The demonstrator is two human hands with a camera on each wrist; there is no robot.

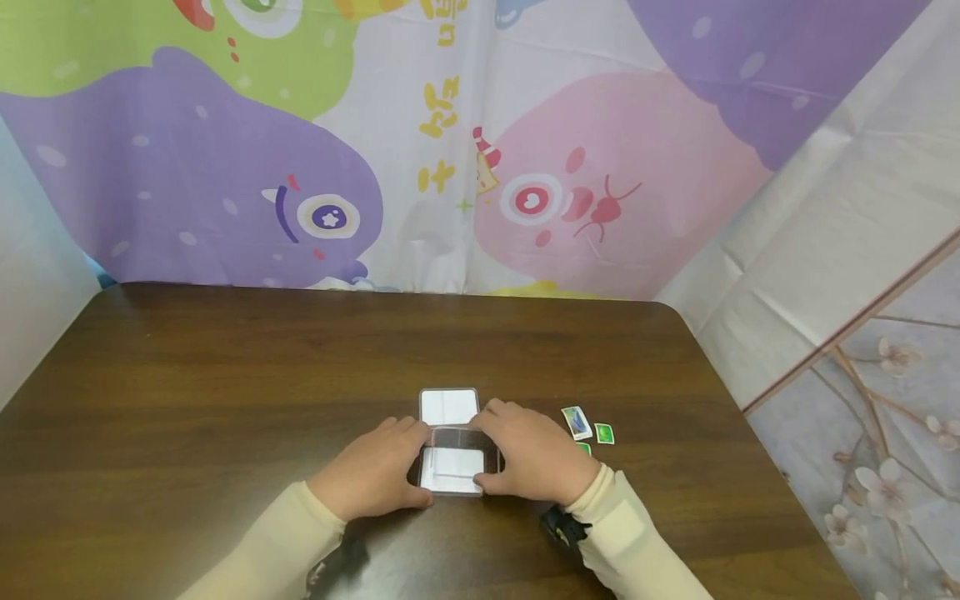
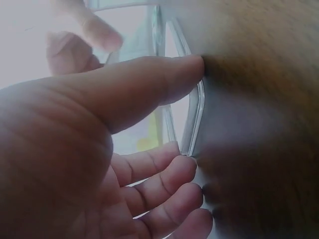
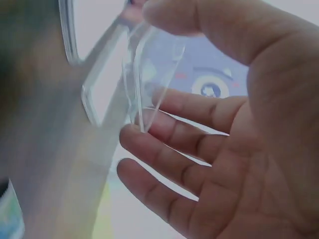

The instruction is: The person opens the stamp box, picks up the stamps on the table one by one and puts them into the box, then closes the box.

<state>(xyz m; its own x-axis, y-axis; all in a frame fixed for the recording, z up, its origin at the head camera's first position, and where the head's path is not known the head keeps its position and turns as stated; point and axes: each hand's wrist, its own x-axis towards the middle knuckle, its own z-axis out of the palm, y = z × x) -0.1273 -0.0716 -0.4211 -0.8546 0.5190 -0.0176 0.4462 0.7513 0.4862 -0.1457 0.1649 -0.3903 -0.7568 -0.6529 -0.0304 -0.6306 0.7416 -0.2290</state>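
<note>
Two small white rectangular panels with clear rims lie on the table, the far panel (image 1: 448, 407) beyond the near panel (image 1: 452, 482). Above the near one is a tilted clear plastic cover (image 3: 142, 79). My right hand (image 1: 536, 450) pinches it at the right, with thumb on one edge and fingertips on the opposite one. From the left, my left hand (image 1: 378, 471) grips the cover's other end, its thumb (image 2: 154, 79) passing across in front and hiding part of it. The left fingertips (image 2: 179, 169) are close to the tabletop and the near panel's rim.
Right of the right hand lie a small picture card (image 1: 577, 422) and a small green card (image 1: 604, 433). Another green piece (image 1: 584, 448) is partly hidden by that hand. The wooden table (image 1: 225, 375) meets a cartoon-printed curtain (image 1: 420, 250) at the back.
</note>
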